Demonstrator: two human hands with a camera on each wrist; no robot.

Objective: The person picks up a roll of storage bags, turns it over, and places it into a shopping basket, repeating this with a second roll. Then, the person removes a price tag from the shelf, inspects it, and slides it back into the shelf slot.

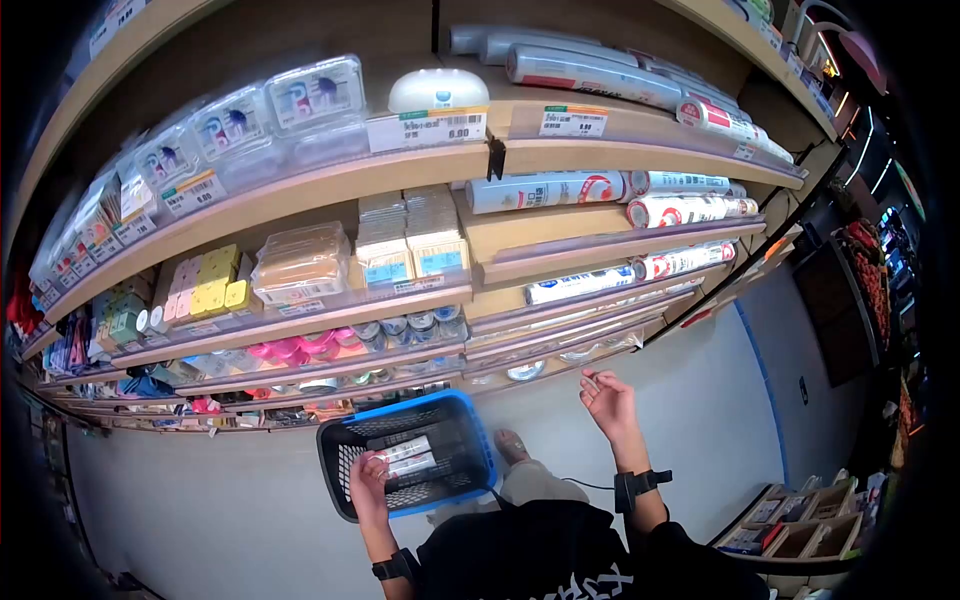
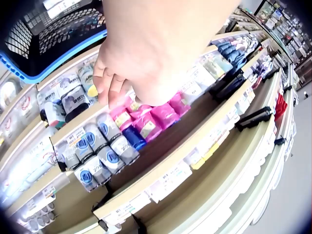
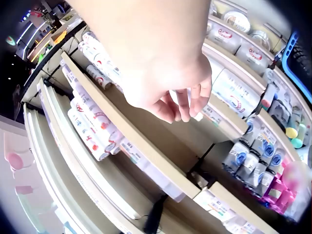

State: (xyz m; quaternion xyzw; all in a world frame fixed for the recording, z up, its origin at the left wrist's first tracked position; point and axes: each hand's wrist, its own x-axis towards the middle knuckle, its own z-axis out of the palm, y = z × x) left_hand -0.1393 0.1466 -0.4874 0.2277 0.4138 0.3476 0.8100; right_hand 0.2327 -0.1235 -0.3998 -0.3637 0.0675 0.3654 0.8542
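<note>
My left hand (image 1: pixel 368 482) is over the left side of a black shopping basket (image 1: pixel 338 450) with a blue rim. Its fingers are loosely curled in the left wrist view, with nothing visible in them. Inside the basket lie two white printed rolls (image 1: pixel 410 465), side by side, close to the fingertips in the head view. My right hand (image 1: pixel 609 402) hangs in the air right of the basket, before the lower shelves. In the right wrist view its fingers bend loosely and grip nothing, overlapping a shelf of white wrapped rolls (image 3: pixel 236 92).
Tall shelving (image 1: pixel 590 148) spans the front, stocked with wrapped rolls (image 1: pixel 590 75), clear plastic boxes (image 1: pixel 315 92) and yellow packs (image 1: pixel 215 265). Pink packs (image 2: pixel 148 124) sit lower down. Pale floor (image 1: pixel 230 500) surrounds the basket. A compartmented display (image 1: pixel 800 520) stands at the lower right.
</note>
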